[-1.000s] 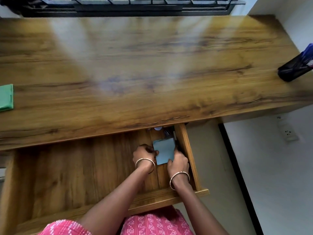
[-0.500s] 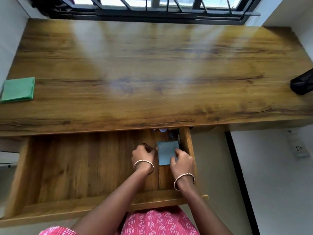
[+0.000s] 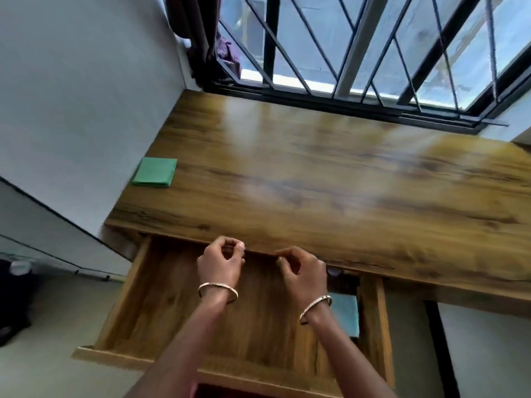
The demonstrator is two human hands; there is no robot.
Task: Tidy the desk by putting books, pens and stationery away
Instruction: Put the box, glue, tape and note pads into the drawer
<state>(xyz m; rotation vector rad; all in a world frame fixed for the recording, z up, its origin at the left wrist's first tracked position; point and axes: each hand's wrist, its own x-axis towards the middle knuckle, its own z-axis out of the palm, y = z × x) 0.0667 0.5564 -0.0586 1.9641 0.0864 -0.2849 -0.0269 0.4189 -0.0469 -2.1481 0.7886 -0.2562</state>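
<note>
The wooden drawer (image 3: 161,297) stands pulled out under the desk (image 3: 330,182). A blue-grey notepad (image 3: 346,314) lies flat in the drawer's right end, partly hidden by my right wrist. My left hand (image 3: 219,264) and my right hand (image 3: 304,275) hover above the drawer at the desk's front edge, fingers loosely curled, holding nothing. Both wrists wear a bangle. A green pad (image 3: 155,176) lies on the desk's left end by the wall.
A barred window (image 3: 359,53) runs behind the desk, with a dark curtain (image 3: 198,38) at its left. A white wall bounds the desk on the left. A small round object (image 3: 333,272) shows at the drawer's back.
Both hands let go of the blue-grey notepad and rose to the desk's front edge. The notepad stays in the drawer. The view swung up and left, bringing the window into sight.
</note>
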